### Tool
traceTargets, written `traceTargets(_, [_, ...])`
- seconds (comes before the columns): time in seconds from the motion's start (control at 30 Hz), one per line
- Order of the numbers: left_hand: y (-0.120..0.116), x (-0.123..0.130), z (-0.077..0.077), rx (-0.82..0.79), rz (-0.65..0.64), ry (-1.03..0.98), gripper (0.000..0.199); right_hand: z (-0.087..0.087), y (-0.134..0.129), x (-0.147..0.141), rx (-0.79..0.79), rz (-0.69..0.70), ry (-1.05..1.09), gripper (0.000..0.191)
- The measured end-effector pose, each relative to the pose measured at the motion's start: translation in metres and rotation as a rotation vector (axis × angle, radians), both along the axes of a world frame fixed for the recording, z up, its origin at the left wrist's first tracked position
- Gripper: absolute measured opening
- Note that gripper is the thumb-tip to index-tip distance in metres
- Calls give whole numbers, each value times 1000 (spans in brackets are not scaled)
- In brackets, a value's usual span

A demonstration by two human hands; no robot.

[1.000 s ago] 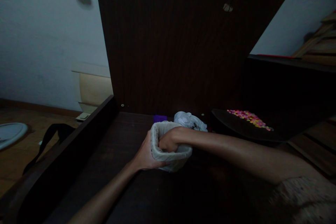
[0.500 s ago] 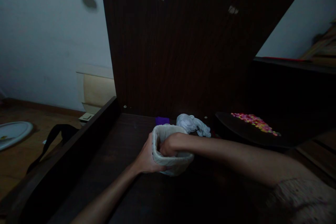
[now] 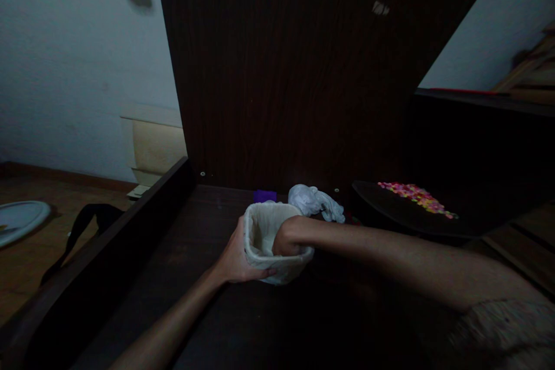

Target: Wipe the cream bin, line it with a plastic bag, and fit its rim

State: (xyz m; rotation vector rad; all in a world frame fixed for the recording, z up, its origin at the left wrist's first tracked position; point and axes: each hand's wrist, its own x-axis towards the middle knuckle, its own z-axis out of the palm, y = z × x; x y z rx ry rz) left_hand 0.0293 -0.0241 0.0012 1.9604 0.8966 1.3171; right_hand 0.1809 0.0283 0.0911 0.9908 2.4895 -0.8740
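Observation:
A small white bin (image 3: 281, 270) with a pale liner folded over its rim is tilted toward me above the dark wooden surface (image 3: 191, 254). My left hand (image 3: 237, 260) grips its left side, the thumb lying along the front wall. Into its mouth reaches my right hand (image 3: 288, 237); the fingers are hidden down inside, so what they touch does not show. Just behind the bin lie a crumpled whitish plastic bag (image 3: 310, 199) and a flat purple piece (image 3: 265, 196).
A tall dark panel (image 3: 286, 81) rises at the back. On the right, a dark curved shelf (image 3: 377, 208) carries a pile of small pink and yellow pieces (image 3: 418, 198). A raised dark edge (image 3: 125, 231) borders the left side; a black strap (image 3: 82, 225) hangs beyond it.
My right hand has shifted slightly right within the bin, away from its left wall, with the fingers deeper out of sight. My left hand keeps its grip. The whole view has shifted a little.

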Motion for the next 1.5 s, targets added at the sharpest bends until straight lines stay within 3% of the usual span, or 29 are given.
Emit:
traceTargets(0.1, [0, 0, 0, 3, -20, -8, 117, 33, -4, 3, -61, 105, -10, 3])
traceTargets(0.23, [0, 2, 2, -1, -105, -54, 119, 100, -15, 40, 8, 123, 209, 35])
traceTargets(0.33, [-1, 1, 2, -15, -90, -56, 122, 126, -30, 87, 131, -107, 616, 22])
traceTargets(0.4, [-2, 0, 3, -21, -66, -38, 122, 119, -40, 121, 220, -312, 700, 25])
traceTargets(0.5, [-4, -1, 5, -45, -53, -30, 120, 77, -56, 166, 273, -493, 566, 38])
traceTargets(0.57, [-5, 0, 6, -66, -57, -40, 118, 40, -65, 186, 247, -536, 449, 55])
traceTargets(0.63, [-5, 0, 6, -77, -64, -50, 118, 7, -73, 199, 231, -534, 329, 86])
traceTargets(0.73, [-4, 0, 6, -97, -67, -52, 117, -30, -80, 207, 159, -512, 167, 127])
traceTargets(0.87, [-4, 0, 5, -120, -72, -67, 117, -56, -82, 208, 140, -509, 102, 135])
traceTargets(1.07, [-4, 0, 4, -107, -81, -64, 118, -65, -81, 214, 272, -526, 104, 131])
traceTargets(1.27, [-4, 1, 6, -94, -83, -86, 118, -63, -81, 217, 236, -561, 161, 126])
traceTargets(1.4, [-5, 2, 10, -102, -90, -81, 121, -48, -83, 214, 292, -585, 212, 116])
traceTargets(1.5, [-6, 2, 10, -119, -86, -76, 122, -23, -87, 212, 363, -604, 292, 115])
